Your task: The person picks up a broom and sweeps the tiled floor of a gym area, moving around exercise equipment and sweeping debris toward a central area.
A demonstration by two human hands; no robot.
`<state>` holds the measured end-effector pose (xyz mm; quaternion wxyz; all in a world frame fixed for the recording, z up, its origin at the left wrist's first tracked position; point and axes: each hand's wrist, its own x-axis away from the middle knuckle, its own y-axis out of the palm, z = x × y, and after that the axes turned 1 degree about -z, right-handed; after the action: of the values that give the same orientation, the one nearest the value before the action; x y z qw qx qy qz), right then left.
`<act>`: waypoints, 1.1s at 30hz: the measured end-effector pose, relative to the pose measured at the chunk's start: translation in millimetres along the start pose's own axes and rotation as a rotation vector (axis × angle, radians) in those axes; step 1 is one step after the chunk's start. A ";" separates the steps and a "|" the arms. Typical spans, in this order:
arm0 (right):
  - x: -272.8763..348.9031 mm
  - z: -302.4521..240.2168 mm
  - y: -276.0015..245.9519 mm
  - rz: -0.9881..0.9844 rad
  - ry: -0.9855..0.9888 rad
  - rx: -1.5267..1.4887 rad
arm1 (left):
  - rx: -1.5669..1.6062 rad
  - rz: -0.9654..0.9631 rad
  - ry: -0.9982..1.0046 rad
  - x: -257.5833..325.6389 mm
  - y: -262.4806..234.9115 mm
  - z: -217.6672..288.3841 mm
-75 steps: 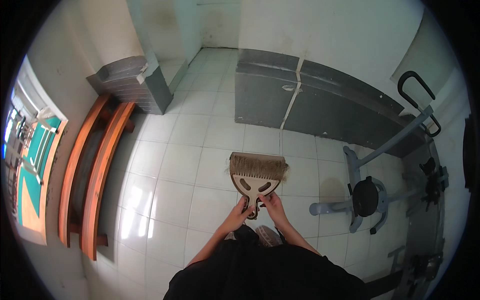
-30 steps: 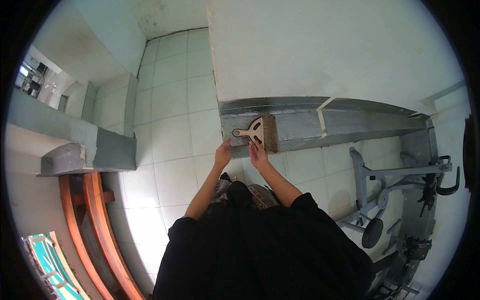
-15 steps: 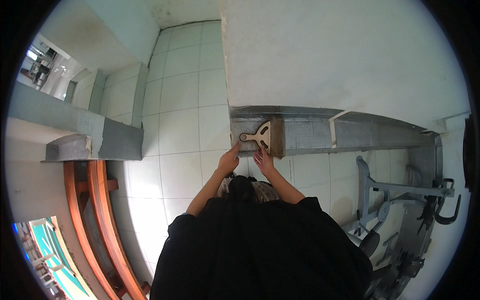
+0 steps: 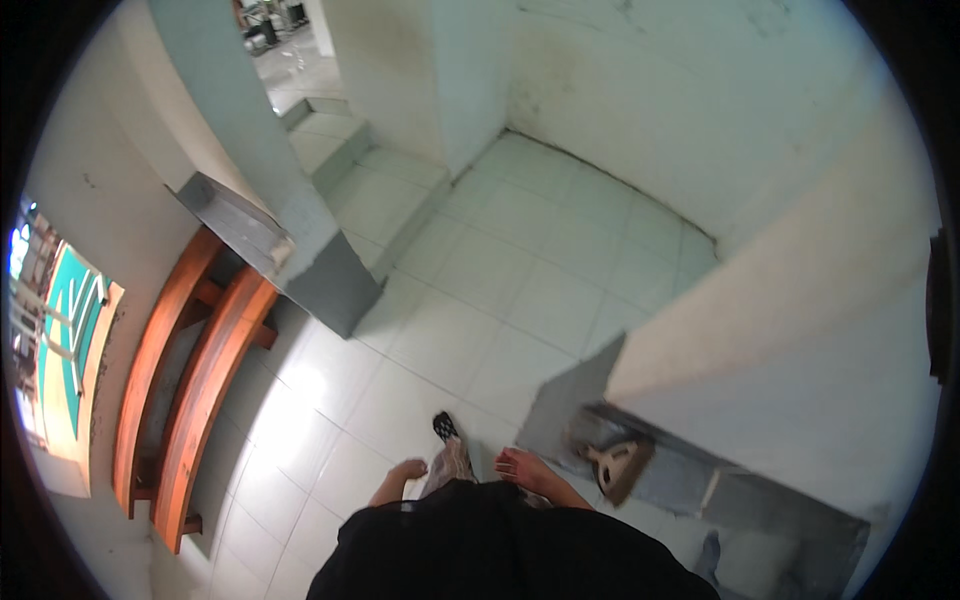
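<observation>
A wooden hand brush (image 4: 615, 465) with a triangular frame and pale bristles rests against the grey skirting (image 4: 735, 492) at the foot of the white wall, slightly blurred. My right hand (image 4: 520, 465) hangs just left of it, apart from it and holding nothing. My left hand (image 4: 408, 468) hangs further left by my dark clothing, also holding nothing, with its fingers loosely relaxed. A foot in a patterned shoe (image 4: 445, 428) shows between the hands on the white floor tiles.
A wooden bench (image 4: 190, 380) runs along the left wall. A grey-based pillar (image 4: 300, 250) stands beside it. White tiled floor (image 4: 530, 270) stretches ahead to a corner, with a low step (image 4: 370, 190) at the upper left.
Both hands held the brush at the grey skirting before; now they have let go and dropped to my sides. The brush stays at the wall base, and the view has turned.
</observation>
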<state>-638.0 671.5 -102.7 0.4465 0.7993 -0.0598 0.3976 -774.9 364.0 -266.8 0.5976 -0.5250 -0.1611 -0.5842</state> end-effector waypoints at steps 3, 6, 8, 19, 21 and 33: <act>-44.2 -56.8 23.5 0.062 -0.095 0.102 | 0.199 0.162 -0.118 0.7 -9.3 -43.5; -86.3 -112.1 50.5 0.125 -0.255 0.367 | 0.443 0.425 0.066 4.2 -29.0 -91.0; -116.9 -152.7 43.5 0.269 -0.388 0.758 | 0.814 0.522 -0.115 -8.5 -57.1 -89.8; -234.8 -252.4 -134.9 0.484 0.012 1.994 | 0.353 0.169 0.024 -132.4 -244.2 -116.8; -223.2 -261.0 -150.0 0.423 0.127 1.959 | 0.341 0.009 0.073 -146.0 -320.7 -91.4; -491.0 -615.7 35.3 -0.090 -0.233 2.178 | 0.752 1.041 0.151 -191.4 -714.7 -81.1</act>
<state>-1344.7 991.9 -242.0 -0.4935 0.7997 0.3110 0.1425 -1479.7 566.3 -139.3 0.9557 -0.2466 -0.0366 -0.1568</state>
